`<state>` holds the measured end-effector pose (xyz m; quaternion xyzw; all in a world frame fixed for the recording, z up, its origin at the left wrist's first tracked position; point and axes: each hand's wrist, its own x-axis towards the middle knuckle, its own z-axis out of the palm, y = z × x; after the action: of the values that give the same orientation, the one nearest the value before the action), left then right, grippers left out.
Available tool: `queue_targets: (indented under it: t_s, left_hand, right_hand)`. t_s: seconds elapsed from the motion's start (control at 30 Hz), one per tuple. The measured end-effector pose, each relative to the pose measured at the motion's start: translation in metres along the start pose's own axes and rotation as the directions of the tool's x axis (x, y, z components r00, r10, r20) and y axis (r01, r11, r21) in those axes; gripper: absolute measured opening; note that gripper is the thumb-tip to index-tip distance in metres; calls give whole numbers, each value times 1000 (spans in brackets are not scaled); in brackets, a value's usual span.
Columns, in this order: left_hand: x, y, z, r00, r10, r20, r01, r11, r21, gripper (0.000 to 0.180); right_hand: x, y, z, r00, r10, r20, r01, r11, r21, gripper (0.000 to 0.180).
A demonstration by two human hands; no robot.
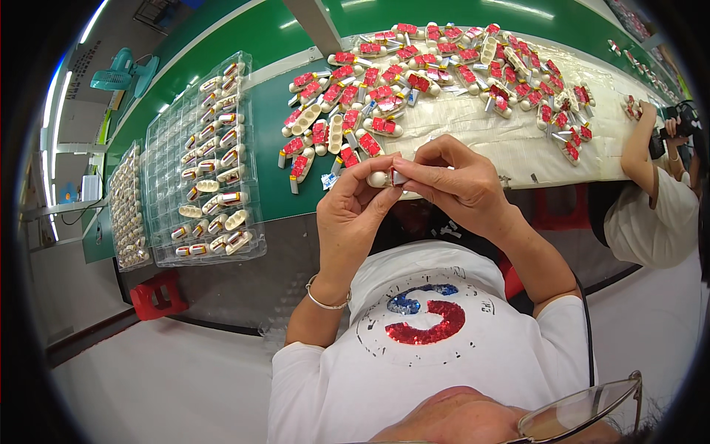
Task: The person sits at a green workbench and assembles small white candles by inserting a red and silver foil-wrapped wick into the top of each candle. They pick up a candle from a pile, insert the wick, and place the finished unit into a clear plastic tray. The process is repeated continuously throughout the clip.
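In front of my chest, my left hand is closed round a small cream-white, round-ended piece. My right hand pinches at the piece's other end, where a bit of red and a silvery part show between the fingertips. The fingers cover most of the piece. Beyond my hands lies a loose pile of similar cream pieces with red patches, many with a silvery strip sticking out. Some cream pieces in the pile show round hollows, like the one near its left edge.
A clear plastic tray at left holds rows of pieces on one side; another filled tray stands beyond it. Cream sheeting covers part of the green table. A teal fan, a red stool and a co-worker's arm also show.
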<state>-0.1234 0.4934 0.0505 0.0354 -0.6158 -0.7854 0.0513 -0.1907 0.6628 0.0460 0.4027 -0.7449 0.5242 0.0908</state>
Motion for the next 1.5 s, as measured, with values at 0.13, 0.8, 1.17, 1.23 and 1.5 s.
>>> queue_targets:
  t_s: [0.13, 0.8, 1.17, 1.23, 1.5]
  left_hand:
    - [-2, 0, 2, 1000, -14, -4, 14, 1000, 10, 35]
    - [4, -19, 1, 990, 13, -140, -31, 991, -128, 22]
    - [14, -13, -16, 979, 188, 78, -203, 915, 349, 25]
    - [13, -9, -31, 958, 240, 155, -285, 781, 555, 30]
    - [-7, 15, -143, 919, 328, -217, -120, 759, 640, 23]
  right_hand:
    - [-4, -3, 2, 1000, 11, 1, -11, 996, -87, 31]
    - [-9, 5, 7, 856, 494, 151, -486, 672, 559, 30]
    - [-15, 24, 26, 744, 613, 265, -599, 435, 672, 30]
    - [-9, 23, 25, 725, 599, 339, -645, 418, 640, 31]
    - [24, 58, 25, 981, 183, 69, -170, 972, -160, 38]
